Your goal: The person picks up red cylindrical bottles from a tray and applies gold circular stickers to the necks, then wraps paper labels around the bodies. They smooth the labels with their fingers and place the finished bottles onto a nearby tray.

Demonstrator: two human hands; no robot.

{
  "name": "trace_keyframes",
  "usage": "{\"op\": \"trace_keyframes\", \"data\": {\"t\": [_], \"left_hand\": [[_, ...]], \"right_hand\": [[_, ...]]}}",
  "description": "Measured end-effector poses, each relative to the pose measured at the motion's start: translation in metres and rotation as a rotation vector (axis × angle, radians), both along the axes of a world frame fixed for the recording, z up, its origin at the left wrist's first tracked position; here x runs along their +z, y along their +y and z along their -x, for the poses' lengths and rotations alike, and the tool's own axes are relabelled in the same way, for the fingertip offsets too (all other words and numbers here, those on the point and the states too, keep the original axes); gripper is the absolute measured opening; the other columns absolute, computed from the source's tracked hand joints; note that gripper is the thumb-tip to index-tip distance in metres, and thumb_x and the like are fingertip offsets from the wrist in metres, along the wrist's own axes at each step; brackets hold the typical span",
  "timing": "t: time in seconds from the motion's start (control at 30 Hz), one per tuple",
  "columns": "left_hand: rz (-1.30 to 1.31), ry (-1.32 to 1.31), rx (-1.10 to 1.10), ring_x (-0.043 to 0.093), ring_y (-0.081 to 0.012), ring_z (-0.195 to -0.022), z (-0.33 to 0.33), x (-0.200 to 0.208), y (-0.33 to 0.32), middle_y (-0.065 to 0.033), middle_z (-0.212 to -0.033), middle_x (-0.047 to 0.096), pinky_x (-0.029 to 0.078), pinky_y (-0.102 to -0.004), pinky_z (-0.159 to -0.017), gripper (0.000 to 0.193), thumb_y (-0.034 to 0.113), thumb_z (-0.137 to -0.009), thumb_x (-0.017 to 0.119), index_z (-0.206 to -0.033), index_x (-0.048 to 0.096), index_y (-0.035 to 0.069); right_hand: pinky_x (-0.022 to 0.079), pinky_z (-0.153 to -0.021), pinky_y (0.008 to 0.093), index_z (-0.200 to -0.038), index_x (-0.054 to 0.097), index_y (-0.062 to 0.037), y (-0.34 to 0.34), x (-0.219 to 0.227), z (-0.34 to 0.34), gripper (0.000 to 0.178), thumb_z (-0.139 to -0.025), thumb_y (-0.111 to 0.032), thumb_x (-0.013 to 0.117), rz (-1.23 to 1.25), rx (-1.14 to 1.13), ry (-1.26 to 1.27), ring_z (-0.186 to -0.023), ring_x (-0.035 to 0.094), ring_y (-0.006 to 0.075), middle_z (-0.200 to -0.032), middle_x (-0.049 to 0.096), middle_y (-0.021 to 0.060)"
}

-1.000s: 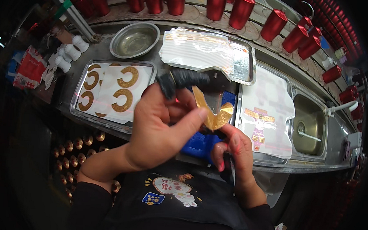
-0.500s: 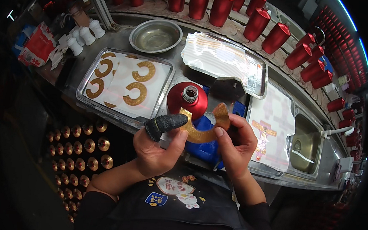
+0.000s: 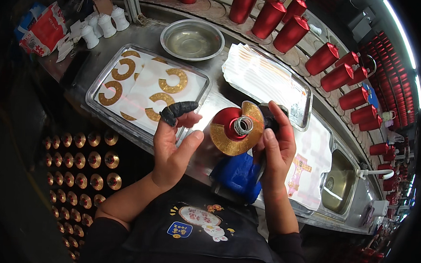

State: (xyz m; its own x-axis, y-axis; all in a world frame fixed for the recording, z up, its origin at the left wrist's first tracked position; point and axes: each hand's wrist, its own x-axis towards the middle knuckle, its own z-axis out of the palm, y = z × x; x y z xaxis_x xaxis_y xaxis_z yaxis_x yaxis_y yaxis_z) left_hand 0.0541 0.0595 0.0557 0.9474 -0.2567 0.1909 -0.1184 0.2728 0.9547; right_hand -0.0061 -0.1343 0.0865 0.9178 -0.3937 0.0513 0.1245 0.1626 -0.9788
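Observation:
In front of me a red bottle with an open threaded neck shows its top. A gold C-shaped decal lies around its shoulder, partly encircling the neck, with red showing at the upper left. My left hand is left of the bottle, apart from it, fingers spread and holding nothing. A black cover wraps its index finger. My right hand is close against the bottle's right side, index finger stretched out and thumb by the decal's edge. Whether its hidden fingers touch the bottle I cannot tell.
Gold C-shaped decals on sheets fill a metal tray at left. Behind stands a metal bowl of liquid. White sheets lie on another tray. A blue support is below the bottle. Red bottles line the conveyor; a sink is right.
The gold decal, held between both hands before, now lies around the bottle's shoulder. My left hand has let go and moved left; the right has opened beside the bottle. The view has shifted.

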Motion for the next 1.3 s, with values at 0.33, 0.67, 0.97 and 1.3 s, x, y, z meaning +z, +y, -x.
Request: {"op": "trace_keyframes", "data": {"t": [0.33, 0.67, 0.97, 1.3], "left_hand": [[0.198, 0.264, -0.424, 0.043, -0.0231, -0.141, -0.013, -0.005, -0.015, -0.0155, -0.152, 0.044, 0.03, -0.0405, -0.119, 0.075, 0.014, -0.09, 0.071, -0.152, 0.033, -0.004], [0.18, 0.344, -0.449, 0.043, -0.0237, -0.142, -0.017, 0.003, -0.013, -0.0163, -0.152, 0.045, 0.03, -0.041, -0.12, 0.067, 0.007, -0.093, 0.065, -0.15, 0.032, -0.004], [0.26, 0.262, -0.41, 0.043, -0.0253, -0.142, -0.015, -0.004, -0.017, -0.0178, -0.153, 0.045, 0.031, -0.0422, -0.12, 0.07, 0.004, -0.09, 0.065, -0.15, 0.03, -0.002], [0.225, 0.26, -0.435, 0.047, -0.0227, -0.136, -0.017, -0.001, -0.017, -0.0174, -0.15, 0.045, 0.034, -0.0381, -0.118, 0.073, 0.007, -0.091, 0.073, -0.15, 0.031, -0.005]], "right_hand": [[0.051, -0.069, 0.0194, -0.154, 0.034, 0.0009, 0.003, -0.01, 0.009, 0.082, -0.085, -0.006, 0.077, 0.143, 0.026, 0.058, -0.08, 0.064, 0.0068, -0.15, 0.042, 0.0139], [0.051, -0.075, 0.019, -0.154, 0.036, 0.0004, 0.002, -0.011, 0.001, 0.081, -0.084, -0.006, 0.077, 0.121, 0.041, -0.014, -0.084, 0.063, 0.0065, -0.146, 0.045, 0.0111], [0.051, -0.078, 0.0191, -0.153, 0.036, 0.0011, -0.001, -0.009, 0.0, 0.075, -0.089, -0.008, 0.073, 0.075, 0.043, 0.009, -0.089, 0.063, 0.0069, -0.151, 0.042, 0.0114], [0.052, -0.081, 0.0208, -0.153, 0.036, 0.0024, -0.006, -0.009, -0.001, 0.074, -0.09, -0.009, 0.073, 0.069, 0.128, -0.037, -0.097, 0.064, 0.009, -0.151, 0.042, 0.0134]]}}
